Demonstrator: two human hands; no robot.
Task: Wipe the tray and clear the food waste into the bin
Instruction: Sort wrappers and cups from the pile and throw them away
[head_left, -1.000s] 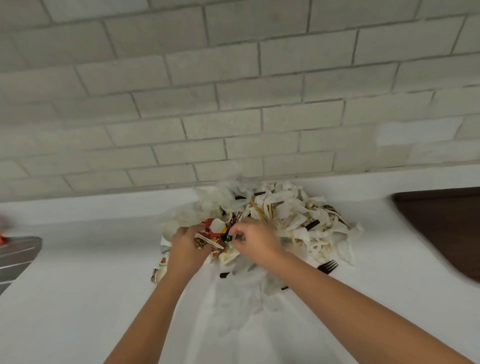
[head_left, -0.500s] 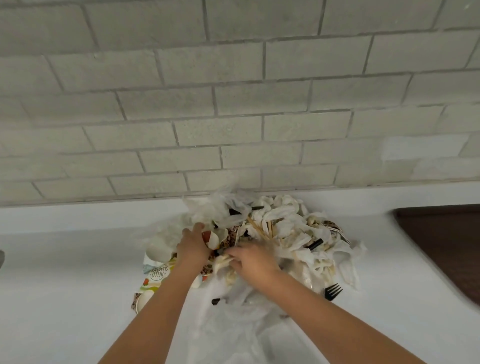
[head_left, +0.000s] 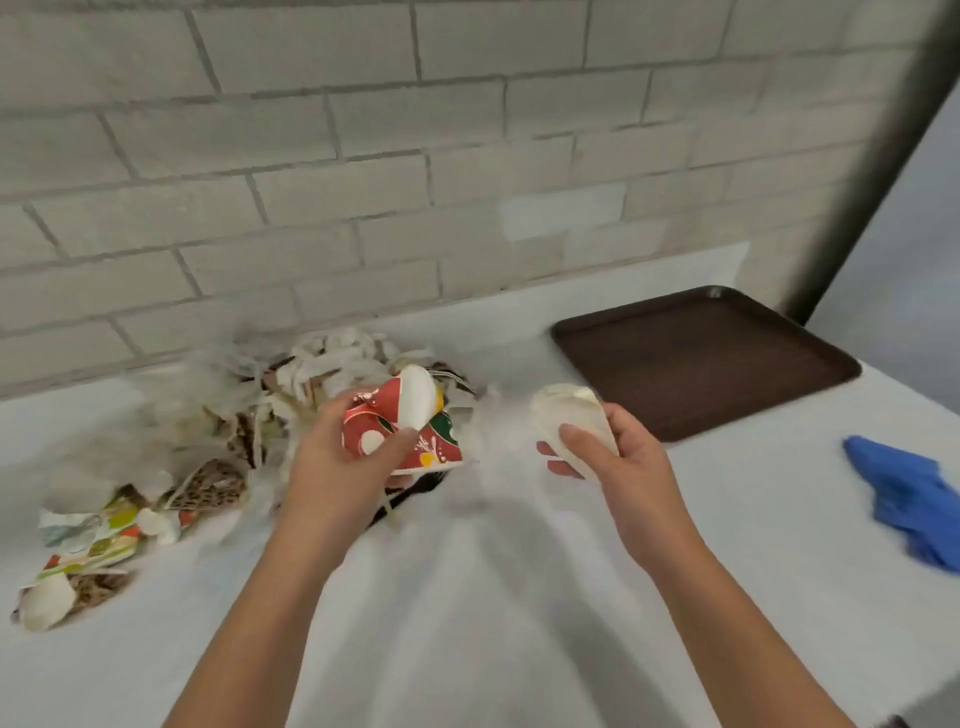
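- The left hand (head_left: 340, 470) grips a crushed red patterned paper cup (head_left: 402, 434) at mid-frame, thumb curled over its front and fingers behind it.
- The right hand (head_left: 615, 460) pinches a cream crumpled wad (head_left: 566, 415), thumb on top and fingers beneath; whether it is paper or a squashed cup I cannot tell.
- The waste pile (head_left: 291, 395) of paper strips and wrappers lies left of centre against the brick wall (head_left: 363, 156), and flattened printed cups (head_left: 88, 545) trail toward the lower left.
- The brown tray (head_left: 701, 358) sits bare at the upper right, and a blue cloth (head_left: 904, 493) lies at the right edge on the white table (head_left: 493, 597).
- No bin is in view, so I would carry both pieces low and tightly squeezed so that no scraps shed on the way.
- Loose strips are better gathered in bigger handfuls than one by one, which probably means fewer trips.
- The tray likely wants the cloth only once the waste is gone.
- Half a second ago both hands were buried together in the pile at mid-frame; now they are apart, each with a piece.
- The view has swung right, so the pile sits further left, the whole tray shows and the cloth has appeared.
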